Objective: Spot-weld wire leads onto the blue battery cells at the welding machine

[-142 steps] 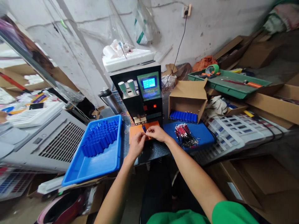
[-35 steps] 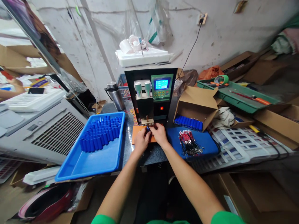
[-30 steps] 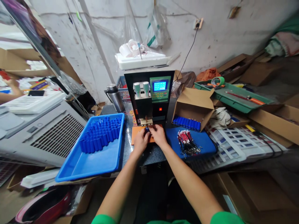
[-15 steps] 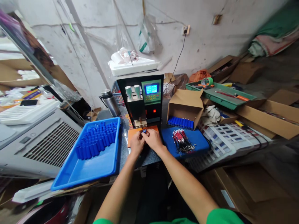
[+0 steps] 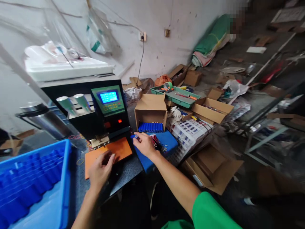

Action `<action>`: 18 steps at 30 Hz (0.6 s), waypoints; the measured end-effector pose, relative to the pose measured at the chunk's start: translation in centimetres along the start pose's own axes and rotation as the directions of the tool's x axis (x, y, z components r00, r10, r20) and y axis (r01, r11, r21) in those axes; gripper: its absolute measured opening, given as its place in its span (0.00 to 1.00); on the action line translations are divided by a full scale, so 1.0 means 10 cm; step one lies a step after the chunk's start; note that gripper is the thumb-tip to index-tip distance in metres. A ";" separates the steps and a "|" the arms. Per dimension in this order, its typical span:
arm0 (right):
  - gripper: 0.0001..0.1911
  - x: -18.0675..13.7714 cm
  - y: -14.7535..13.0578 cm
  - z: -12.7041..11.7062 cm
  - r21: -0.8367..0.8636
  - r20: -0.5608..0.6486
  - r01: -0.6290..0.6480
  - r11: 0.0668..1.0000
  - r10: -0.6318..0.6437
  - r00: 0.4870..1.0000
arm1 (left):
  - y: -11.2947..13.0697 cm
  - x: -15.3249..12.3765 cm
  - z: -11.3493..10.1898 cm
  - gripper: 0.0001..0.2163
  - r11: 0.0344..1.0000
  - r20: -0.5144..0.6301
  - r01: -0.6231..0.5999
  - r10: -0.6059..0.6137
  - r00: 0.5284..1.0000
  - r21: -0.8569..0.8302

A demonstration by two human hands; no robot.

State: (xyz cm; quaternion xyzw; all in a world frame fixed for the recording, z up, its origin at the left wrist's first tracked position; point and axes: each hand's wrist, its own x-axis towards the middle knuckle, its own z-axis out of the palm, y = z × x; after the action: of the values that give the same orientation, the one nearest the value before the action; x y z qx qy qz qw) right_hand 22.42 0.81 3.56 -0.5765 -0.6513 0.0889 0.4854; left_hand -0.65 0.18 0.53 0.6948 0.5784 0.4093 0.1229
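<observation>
My right hand [image 5: 146, 144] pinches a small blue cylindrical battery cell [image 5: 135, 136] just in front of the open cardboard box [image 5: 150, 106]. Over the near edge of the orange board [image 5: 124, 147], my left hand [image 5: 101, 168] is empty, with its thumb and fingers apart. Behind that board stands a black spot-welding machine [image 5: 95, 128] with a lit blue screen and two silver-green cylinders. Several blue cells [image 5: 150, 127] lie in a row inside the box. Partly behind my right wrist, a bundle of red and black wires [image 5: 157, 141] rests on a blue pad [image 5: 170, 140].
At the left, a blue plastic tray [image 5: 65, 178] holds many upright blue cells. A steel flask [image 5: 45, 119] stands behind it. A white foam lid [image 5: 71, 68] sits on the machine. To the right are a green tray [image 5: 183, 100], a white crate [image 5: 190, 133] and cardboard boxes [image 5: 209, 165].
The view has swung right. My hands, together at the machine before, are now apart; my right hand has carried the cell right toward the box, and my left has let go.
</observation>
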 end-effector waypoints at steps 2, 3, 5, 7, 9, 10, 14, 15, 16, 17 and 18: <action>0.19 0.06 0.34 -0.23 -0.097 -0.035 0.012 0.995 -0.016 0.999 | 0.01 0.01 0.00 0.21 0.999 -0.005 -0.016 0.017 1.000 0.033; 0.20 0.08 0.50 -0.34 -0.170 -0.042 0.005 0.986 -0.012 0.999 | 0.02 0.01 -0.01 0.21 0.999 -0.008 -0.020 0.021 1.000 0.046; 0.21 0.13 0.79 -0.54 -0.345 -0.018 -0.027 0.938 0.022 1.000 | 0.04 0.01 -0.01 0.20 0.997 -0.018 -0.018 0.019 1.000 0.070; 0.22 0.16 1.00 -0.69 -0.517 0.029 -0.088 0.851 0.120 0.992 | 0.05 0.01 -0.01 0.19 0.996 -0.025 -0.012 0.014 1.000 0.086; 0.23 0.17 1.12 -0.77 -0.643 0.079 -0.117 0.757 0.218 0.973 | 0.05 0.01 0.00 0.19 0.996 -0.025 -0.013 0.015 1.000 0.090; 0.23 0.17 1.15 -0.79 -0.684 0.106 -0.114 0.720 0.253 0.962 | 0.04 0.01 0.00 0.19 0.996 -0.023 -0.017 0.019 1.000 0.087; 0.24 0.17 1.18 -0.77 -0.752 0.172 -0.077 0.655 0.307 0.936 | 0.02 0.01 0.01 0.19 0.996 -0.020 -0.012 0.014 1.000 0.089; 0.24 0.18 1.18 -0.76 -0.755 0.173 -0.080 0.651 0.315 0.933 | 0.01 0.01 0.01 0.19 0.995 -0.021 -0.008 0.010 1.000 0.095; 0.24 0.19 1.17 -0.75 -0.756 0.171 -0.085 0.649 0.322 0.931 | 0.01 0.01 0.01 0.19 0.995 -0.022 -0.005 0.007 1.000 0.101; 0.24 0.21 1.17 -0.74 -0.756 0.169 -0.091 0.648 0.327 0.930 | 0.00 0.01 0.01 0.19 0.995 -0.021 -0.004 0.006 1.000 0.103; 0.24 0.22 1.17 -0.74 -0.757 0.164 -0.098 0.645 0.333 0.929 | 0.00 0.01 0.01 0.19 0.995 -0.019 -0.004 0.006 1.000 0.099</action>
State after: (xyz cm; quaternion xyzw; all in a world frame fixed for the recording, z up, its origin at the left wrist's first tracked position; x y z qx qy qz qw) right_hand 35.91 3.11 0.65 -0.7774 -0.6202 -0.0409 0.0965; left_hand -0.55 0.32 0.49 0.6977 0.5973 0.3870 0.0818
